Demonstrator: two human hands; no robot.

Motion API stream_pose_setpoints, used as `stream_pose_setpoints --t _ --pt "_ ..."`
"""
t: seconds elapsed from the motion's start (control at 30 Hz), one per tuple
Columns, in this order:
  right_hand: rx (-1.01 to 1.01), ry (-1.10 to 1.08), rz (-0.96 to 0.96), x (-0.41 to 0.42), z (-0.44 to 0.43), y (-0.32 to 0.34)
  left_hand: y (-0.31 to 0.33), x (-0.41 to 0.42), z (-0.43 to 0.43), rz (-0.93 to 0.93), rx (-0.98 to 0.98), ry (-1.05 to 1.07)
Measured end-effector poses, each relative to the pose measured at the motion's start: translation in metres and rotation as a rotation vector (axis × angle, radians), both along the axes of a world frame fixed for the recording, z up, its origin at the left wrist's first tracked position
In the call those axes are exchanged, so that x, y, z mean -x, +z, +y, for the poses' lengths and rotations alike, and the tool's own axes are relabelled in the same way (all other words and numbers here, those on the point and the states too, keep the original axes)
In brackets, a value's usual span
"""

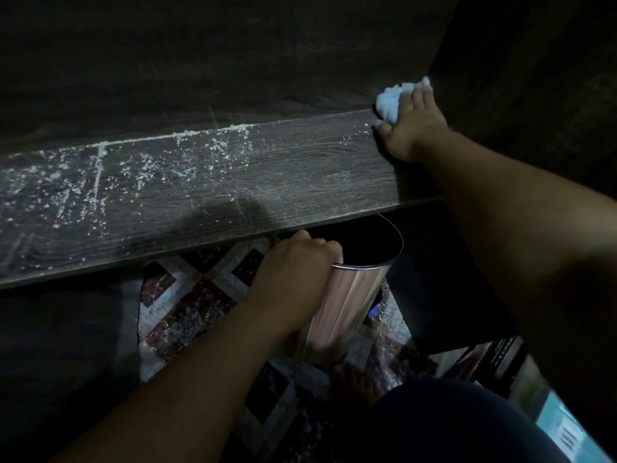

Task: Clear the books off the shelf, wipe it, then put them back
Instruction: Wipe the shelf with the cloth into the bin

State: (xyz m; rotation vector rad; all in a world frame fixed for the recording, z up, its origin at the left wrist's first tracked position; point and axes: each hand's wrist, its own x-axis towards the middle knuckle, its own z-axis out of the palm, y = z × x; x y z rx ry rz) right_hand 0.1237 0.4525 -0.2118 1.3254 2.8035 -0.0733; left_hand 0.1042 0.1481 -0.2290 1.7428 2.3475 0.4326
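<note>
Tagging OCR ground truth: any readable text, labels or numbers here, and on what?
Nothing can be quoted.
Dark cover, lower right: white print, too blurred to read.
Teal item, bottom right corner: pale marks, too blurred to read.
Shelf, metal bin, cloth: no text.

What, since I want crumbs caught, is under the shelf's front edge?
A shiny metal bin, rim gripped by the left hand. The shelf covers part of its mouth; inside is dark.
</note>
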Motion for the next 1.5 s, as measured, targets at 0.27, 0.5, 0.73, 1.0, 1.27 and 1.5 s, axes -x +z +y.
stream_pose_setpoints --t 0.27,0.5,0.73,1.0,1.27,1.5 --pt "0.142 -0.175 0.231 0.005 -0.021 0.009 -0.002 0.001 -0.003 -0.009 0.014 0.006" --pt "0.168 -0.071 0.383 0.000 -0.058 0.008 0.003 0.001 -0.001 0.042 -0.007 0.026" --pt "0.025 -0.055 0.629 -0.023 -0.054 0.020 0.006 -0.004 -0.001 0.042 -0.020 0.031" --pt "0.133 -0.114 0.287 0.000 -0.014 0.007 0.003 -0.001 -0.002 0.008 -0.023 0.037" --pt "0.318 0.064 0.450 -0.014 -0.051 0.006 0.000 0.001 -0.002 -0.030 -0.043 0.038" --pt "-0.079 0.148 0.490 -0.034 -0.034 0.030 0.000 -0.001 -0.002 -0.022 -0.037 0.027"
